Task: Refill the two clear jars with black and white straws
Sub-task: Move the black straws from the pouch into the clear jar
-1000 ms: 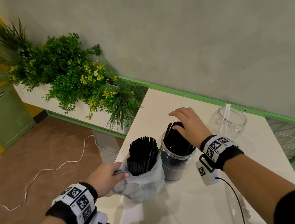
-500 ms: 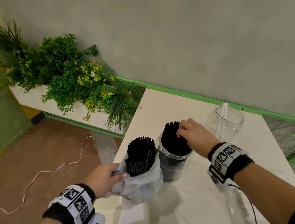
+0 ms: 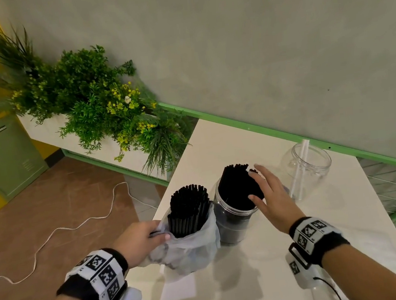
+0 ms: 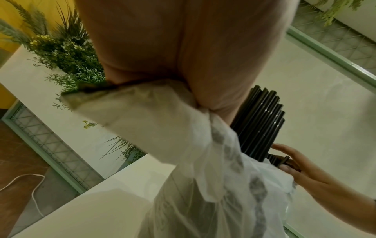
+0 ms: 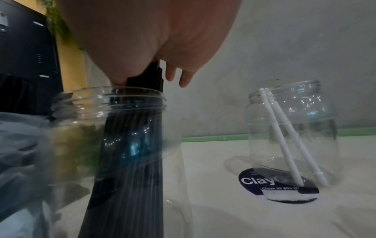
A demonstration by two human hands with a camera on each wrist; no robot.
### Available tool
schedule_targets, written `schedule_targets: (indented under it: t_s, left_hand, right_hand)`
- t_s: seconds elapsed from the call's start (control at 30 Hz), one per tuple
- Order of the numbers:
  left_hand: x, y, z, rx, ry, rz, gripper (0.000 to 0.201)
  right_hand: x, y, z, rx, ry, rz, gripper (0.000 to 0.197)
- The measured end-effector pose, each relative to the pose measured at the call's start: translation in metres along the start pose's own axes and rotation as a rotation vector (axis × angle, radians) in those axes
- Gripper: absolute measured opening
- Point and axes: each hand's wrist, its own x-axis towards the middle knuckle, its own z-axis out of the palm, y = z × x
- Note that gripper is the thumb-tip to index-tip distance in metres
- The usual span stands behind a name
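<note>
Head view: black straws (image 3: 240, 187) are patted down in the near jar (image 3: 233, 222) by the flat, spread right hand (image 3: 271, 198), bag (image 3: 189, 248) pinched by the left hand (image 3: 138, 242), so the jar could get tipped.

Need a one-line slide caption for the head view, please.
Right hand rests open on black straws in jar; left hand grips bag.

left hand (image 3: 141, 241): gripping, fingers curled, thumb pinching | right hand (image 3: 271, 199): reaching forward, fingers (image 3: 260, 169) spreading straight, palm down
</note>
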Motion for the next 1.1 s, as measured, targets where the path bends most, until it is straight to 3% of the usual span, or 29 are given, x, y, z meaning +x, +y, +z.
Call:
schedule_targets:
  t_s: [0.1, 0.2, 0.4, 0.6, 0.73, 0.83, 0.9, 1.1]
  left_hand:
    - [-0.001, 0.002, 0.0, 0.015, -0.003, -0.003, 0.026]
    - [-0.001, 0.003, -0.001, 0.023, 0.002, 0.0, 0.027]
    - [-0.002, 0.006, -0.002, 0.025, -0.012, 0.004, 0.027]
    - [-0.002, 0.006, -0.004, 0.039, -0.027, 0.007, 0.039]
    - [-0.002, 0.009, -0.006, 0.066, -0.016, -0.008, 0.035]
    - [-0.003, 0.011, -0.007, 0.054, -0.015, 0.005, 0.022]
    - [-0.004, 0.013, -0.006, 0.059, -0.014, 0.025, 0.027]
    - [-0.002, 0.014, -0.008, 0.07, -0.003, 0.004, 0.028]
  right_hand:
    - [0.021, 0.003, 0.004, 0.111, 0.017, 0.07, 0.057]
    - [0.04, 0.004, 0.005, 0.164, -0.004, 0.013, 0.065]
    - [0.066, -0.009, 0.016, 0.009, -0.035, -0.101, 0.068]
    - [0.073, -0.011, 0.021, 0.026, 0.174, -0.135, 0.068]
    - [0.078, -0.01, 0.009, -0.053, 0.316, -0.124, 0.051]
    - [0.076, -0.005, 0.009, -0.128, 0.228, -0.036, 0.058]
    - [0.077, -0.002, 0.009, -0.127, 0.189, -0.02, 0.061]
    - [0.073, -0.008, -0.003, -0.003, 0.227, -0.071, 0.054]
